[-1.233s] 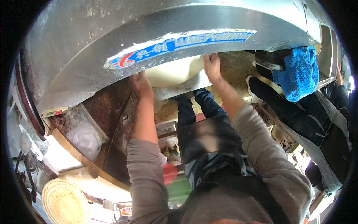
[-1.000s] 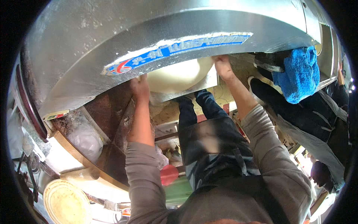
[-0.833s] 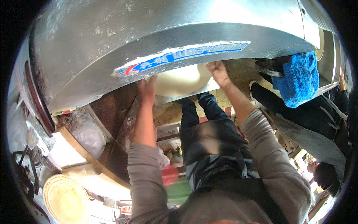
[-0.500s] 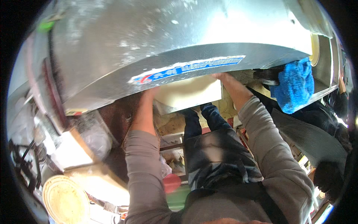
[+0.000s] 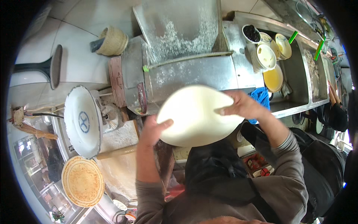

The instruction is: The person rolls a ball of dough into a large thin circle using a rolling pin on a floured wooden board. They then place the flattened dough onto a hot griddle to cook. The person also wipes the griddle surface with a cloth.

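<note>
A wide, smooth cream-coloured sheet (image 5: 194, 115) with a rounded outline is held out in front of my body, over the near edge of the metal counter. It looks slightly bent; whether it is dough or something stiffer I cannot tell. My left hand (image 5: 152, 130) grips its left edge, thumb on top. At the right edge my right hand (image 5: 244, 106) pinches it, thumb lying on the upper face and fingers partly hidden behind. Just behind my right hand, a blue cloth (image 5: 261, 98) hangs at the counter's edge.
The metal worktop (image 5: 194, 76) is dusted with flour. A white enamel basin (image 5: 80, 112), a rolling pin (image 5: 117, 152) and round flatbread (image 5: 82, 181) lie to the left. Tubs (image 5: 265, 58) and a bowl of yellow liquid (image 5: 274, 79) stand at right. Another person's hand (image 5: 333, 92) shows far right.
The view has drawn back from the large metal surface that filled its top. Both hands have brought the cream-coloured sheet up from below the metal edge, now showing its broad rounded face.
</note>
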A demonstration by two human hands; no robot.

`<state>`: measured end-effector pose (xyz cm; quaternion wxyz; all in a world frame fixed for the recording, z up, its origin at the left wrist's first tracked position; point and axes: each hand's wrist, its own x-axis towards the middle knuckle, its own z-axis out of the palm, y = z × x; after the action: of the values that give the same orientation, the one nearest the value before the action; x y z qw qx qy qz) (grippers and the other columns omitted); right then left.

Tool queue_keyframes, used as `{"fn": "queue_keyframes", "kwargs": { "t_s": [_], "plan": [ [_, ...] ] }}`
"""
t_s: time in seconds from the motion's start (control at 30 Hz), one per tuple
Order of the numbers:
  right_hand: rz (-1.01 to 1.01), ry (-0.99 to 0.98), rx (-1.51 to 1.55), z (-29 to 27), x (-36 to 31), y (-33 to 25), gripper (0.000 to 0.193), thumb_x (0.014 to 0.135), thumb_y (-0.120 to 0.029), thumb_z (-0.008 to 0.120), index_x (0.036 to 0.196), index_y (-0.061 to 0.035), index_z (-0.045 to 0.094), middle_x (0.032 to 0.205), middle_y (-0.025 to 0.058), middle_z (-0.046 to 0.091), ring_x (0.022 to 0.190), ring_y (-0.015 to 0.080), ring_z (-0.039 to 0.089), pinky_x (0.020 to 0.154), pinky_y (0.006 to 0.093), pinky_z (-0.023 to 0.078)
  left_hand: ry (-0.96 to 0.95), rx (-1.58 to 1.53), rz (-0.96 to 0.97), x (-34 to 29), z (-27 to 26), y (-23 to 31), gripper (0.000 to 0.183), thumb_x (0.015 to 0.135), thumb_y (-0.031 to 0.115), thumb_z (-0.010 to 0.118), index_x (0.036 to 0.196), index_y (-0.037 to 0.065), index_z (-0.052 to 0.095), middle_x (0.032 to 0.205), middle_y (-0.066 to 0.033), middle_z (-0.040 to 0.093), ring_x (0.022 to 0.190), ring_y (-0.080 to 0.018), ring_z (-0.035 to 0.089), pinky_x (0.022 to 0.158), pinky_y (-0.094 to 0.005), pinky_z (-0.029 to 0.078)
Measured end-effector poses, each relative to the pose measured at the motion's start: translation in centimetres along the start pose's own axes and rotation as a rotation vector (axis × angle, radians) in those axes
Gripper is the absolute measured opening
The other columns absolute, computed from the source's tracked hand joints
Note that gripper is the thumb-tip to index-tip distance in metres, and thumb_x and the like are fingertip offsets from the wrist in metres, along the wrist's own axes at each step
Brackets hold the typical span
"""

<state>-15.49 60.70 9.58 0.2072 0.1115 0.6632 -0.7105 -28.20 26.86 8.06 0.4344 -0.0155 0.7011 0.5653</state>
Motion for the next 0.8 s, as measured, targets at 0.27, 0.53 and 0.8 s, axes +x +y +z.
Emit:
{"fn": "queue_keyframes", "kwargs": {
  "t_s": [0.27, 0.53, 0.8],
  "plan": [
    [-0.151, 0.261, -0.278, -11.5, 12.1, -17.8, 0.067, 0.090, -0.041, 0.080, 0.139, 0.0002, 0.062, 0.113, 0.0157, 0.076, 0.100, 0.0212, 0.075, 0.090, 0.0331, 0.060, 0.060, 0.013, 0.299, 13.0, -1.9, 24.5, 0.050, 0.088, 0.028, 0.081, 0.119, -0.008, 0.068, 0.107, -0.0176, 0.076, 0.096, -0.0243, 0.073, 0.087, -0.0367, 0.057],
    [-0.251, 0.691, -1.181, -19.5, 27.9, -14.3, 0.039, 0.087, -0.033, 0.079, 0.122, -0.0180, 0.070, 0.109, 0.0091, 0.075, 0.101, 0.0295, 0.072, 0.088, 0.0438, 0.057, 0.368, 0.803, 0.596, 31.7, -2.6, 25.2, 0.041, 0.085, 0.031, 0.082, 0.110, 0.000, 0.072, 0.115, -0.0194, 0.072, 0.094, -0.0362, 0.072, 0.084, -0.0441, 0.056],
    [-0.539, 0.797, -1.396, -21.3, 28.1, -12.2, 0.047, 0.087, -0.043, 0.079, 0.121, -0.0127, 0.068, 0.114, 0.0061, 0.068, 0.109, 0.0316, 0.067, 0.091, 0.0457, 0.056, 0.541, 1.057, 0.804, 32.7, -3.4, 24.0, 0.052, 0.081, 0.035, 0.084, 0.118, 0.002, 0.067, 0.118, -0.0191, 0.067, 0.109, -0.0386, 0.065, 0.094, -0.0471, 0.052]
  ]
}}
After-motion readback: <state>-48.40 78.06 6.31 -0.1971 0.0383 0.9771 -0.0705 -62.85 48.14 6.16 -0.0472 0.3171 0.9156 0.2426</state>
